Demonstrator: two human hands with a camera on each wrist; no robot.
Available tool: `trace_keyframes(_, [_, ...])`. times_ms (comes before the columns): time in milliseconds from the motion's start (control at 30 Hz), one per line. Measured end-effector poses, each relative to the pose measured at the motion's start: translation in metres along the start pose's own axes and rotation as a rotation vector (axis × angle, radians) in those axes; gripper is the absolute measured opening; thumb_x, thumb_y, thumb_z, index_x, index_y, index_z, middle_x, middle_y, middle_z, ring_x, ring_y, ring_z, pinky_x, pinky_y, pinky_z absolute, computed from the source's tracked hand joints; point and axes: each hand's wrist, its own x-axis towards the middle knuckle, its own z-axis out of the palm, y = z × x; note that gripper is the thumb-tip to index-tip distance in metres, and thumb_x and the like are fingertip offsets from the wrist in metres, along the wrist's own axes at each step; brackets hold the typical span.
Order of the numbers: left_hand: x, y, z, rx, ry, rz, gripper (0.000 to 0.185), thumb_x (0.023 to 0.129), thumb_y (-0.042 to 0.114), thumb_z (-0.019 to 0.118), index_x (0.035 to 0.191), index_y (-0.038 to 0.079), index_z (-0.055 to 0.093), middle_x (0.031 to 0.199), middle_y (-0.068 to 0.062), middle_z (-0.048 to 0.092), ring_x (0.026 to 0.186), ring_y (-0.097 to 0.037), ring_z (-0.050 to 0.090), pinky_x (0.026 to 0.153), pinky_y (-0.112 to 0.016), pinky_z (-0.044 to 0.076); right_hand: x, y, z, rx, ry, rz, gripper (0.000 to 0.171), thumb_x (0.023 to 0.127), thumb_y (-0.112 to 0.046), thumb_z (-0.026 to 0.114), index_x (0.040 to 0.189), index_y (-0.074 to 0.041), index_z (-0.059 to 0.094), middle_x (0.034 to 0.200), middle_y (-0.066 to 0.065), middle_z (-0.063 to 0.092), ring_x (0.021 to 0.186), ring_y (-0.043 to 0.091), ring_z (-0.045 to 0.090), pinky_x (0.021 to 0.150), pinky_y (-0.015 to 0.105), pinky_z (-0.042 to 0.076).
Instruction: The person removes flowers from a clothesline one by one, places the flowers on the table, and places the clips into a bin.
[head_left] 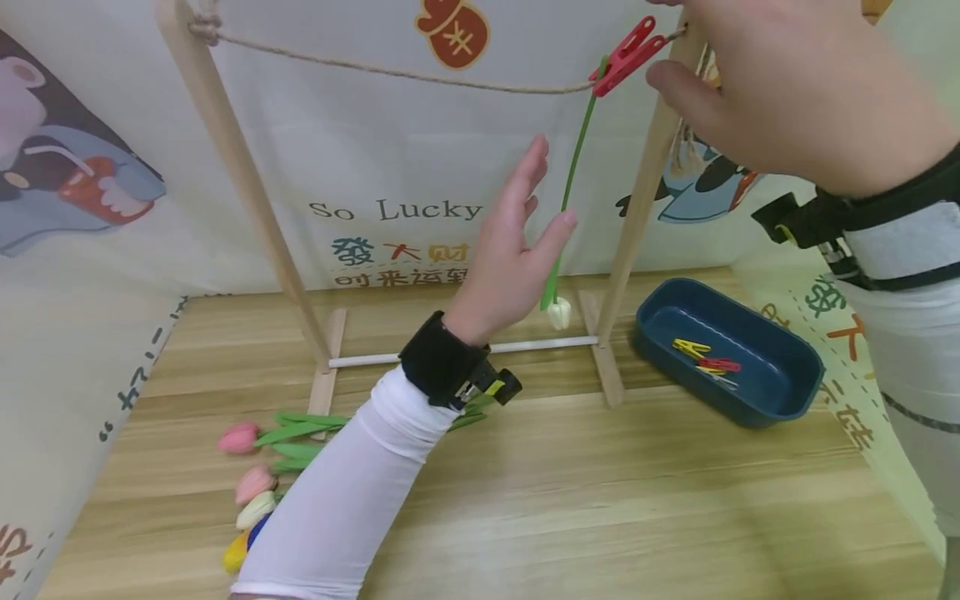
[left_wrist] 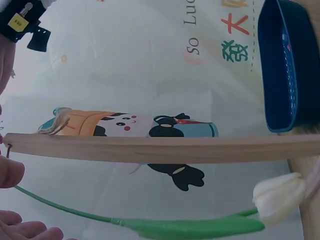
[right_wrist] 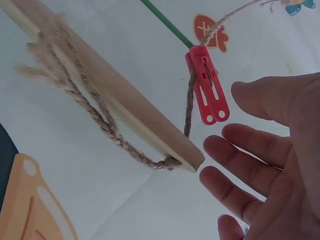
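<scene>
hanging head-down from a red peg (head_left: pixel 627 55) on the rope (head_left: pixel 390 72), the white tulip (head_left: pixel 558 313) brushes the open, empty left hand (head_left: pixel 510 254), while the right hand (head_left: pixel 787 92), fingers spread and empty, hovers near the peg.

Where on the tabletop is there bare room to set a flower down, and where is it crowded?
Bare wood lies across the tabletop in front of the wooden rack, between the left sleeve and the blue tray. The near-left corner is crowded with loose tulips. The tray holds clothespins. Both hands are up by the hanging tulip.
</scene>
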Motion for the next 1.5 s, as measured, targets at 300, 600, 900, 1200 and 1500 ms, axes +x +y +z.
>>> trace_keyframes(300, [0.012, -0.001, 0.014, -0.088, -0.038, -0.03, 0.07, 0.109, 0.005, 0.055, 0.168, 0.003, 0.017, 0.175, -0.012, 0.022, 0.156, -0.011, 0.028, 0.125, -0.024, 0.025, 0.011, 0.0, 0.007, -0.027, -0.025, -0.005, 0.047, 0.101, -0.001, 0.063, 0.147, 0.003, 0.055, 0.139, 0.03, 0.055, 0.123, 0.048, 0.048, 0.096, 0.065, 0.051])
trace_keyframes(600, [0.015, 0.001, 0.016, -0.091, -0.003, -0.013, 0.058, 0.107, -0.003, 0.054, 0.162, -0.004, 0.034, 0.148, -0.019, 0.055, 0.125, -0.022, 0.061, 0.112, -0.025, 0.044, 0.008, -0.002, 0.009, -0.013, -0.075, 0.066, 0.029, 0.106, 0.0, 0.055, 0.131, 0.014, 0.062, 0.135, 0.033, 0.053, 0.119, 0.049, 0.044, 0.091, 0.063, 0.046])
trace_keyframes(900, [0.015, 0.004, 0.016, 0.009, 0.082, -0.014, 0.046, 0.104, -0.007, 0.058, 0.15, -0.002, 0.056, 0.121, -0.013, 0.062, 0.096, -0.018, 0.063, 0.084, -0.03, 0.054, 0.006, 0.0, 0.008, -0.01, -0.064, 0.051, 0.027, 0.107, -0.001, 0.054, 0.128, 0.013, 0.063, 0.128, 0.031, 0.056, 0.112, 0.05, 0.046, 0.085, 0.06, 0.042])
trace_keyframes(1200, [0.016, 0.003, 0.018, 0.001, 0.096, -0.02, 0.045, 0.101, -0.009, 0.062, 0.146, -0.002, 0.059, 0.113, -0.012, 0.063, 0.093, -0.021, 0.064, 0.081, -0.029, 0.055, 0.0, 0.002, 0.007, -0.005, -0.054, 0.088, 0.027, 0.108, -0.005, 0.053, 0.123, 0.012, 0.067, 0.123, 0.03, 0.06, 0.111, 0.048, 0.047, 0.086, 0.062, 0.04])
trace_keyframes(1500, [0.011, 0.0, 0.012, 0.033, 0.098, -0.047, 0.045, 0.101, -0.01, 0.062, 0.145, -0.001, 0.06, 0.114, -0.012, 0.063, 0.093, -0.022, 0.063, 0.08, -0.027, 0.053, -0.003, 0.003, 0.006, -0.026, 0.035, 0.049, 0.024, 0.108, -0.004, 0.054, 0.118, 0.013, 0.068, 0.129, 0.029, 0.057, 0.119, 0.047, 0.044, 0.098, 0.064, 0.038])
